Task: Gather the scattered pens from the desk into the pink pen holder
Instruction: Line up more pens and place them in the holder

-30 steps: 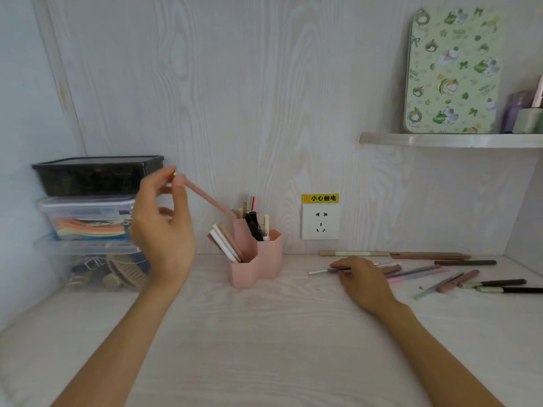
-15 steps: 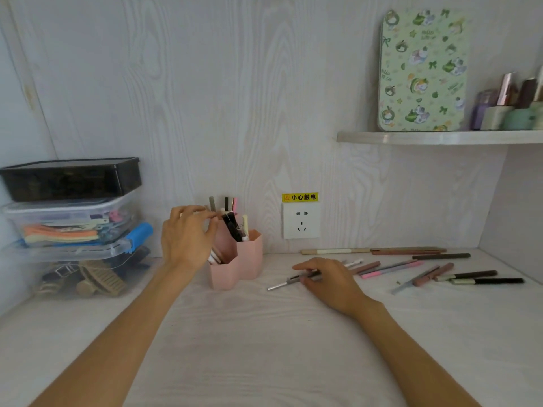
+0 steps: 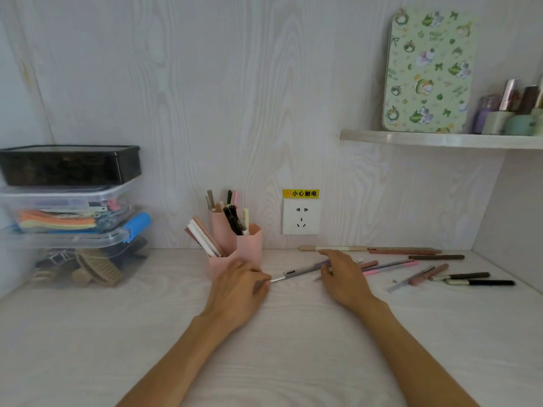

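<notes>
The pink pen holder (image 3: 250, 245) stands at the back of the desk with several pens upright in its cups. Just in front of it, my left hand (image 3: 236, 289) lies low on the desk, its fingertips pinching the left end of a thin grey pen (image 3: 296, 273). My right hand (image 3: 345, 276) rests with spread fingers on the right end of the same pen, hiding that end. Several more pens lie scattered to the right, among them a pink-and-grey one (image 3: 392, 265), a brown one (image 3: 436, 257) and a black one (image 3: 484, 282).
Stacked plastic storage boxes (image 3: 70, 207) fill the left corner of the desk. A wall socket (image 3: 301, 220) sits behind the holder. A shelf (image 3: 440, 141) at upper right carries a patterned tin and small bottles. The side wall closes off the desk at the right.
My left hand put the pink pen into the holder, then dropped to the desk and met the grey pen's tip. My right hand slid that pen leftward.
</notes>
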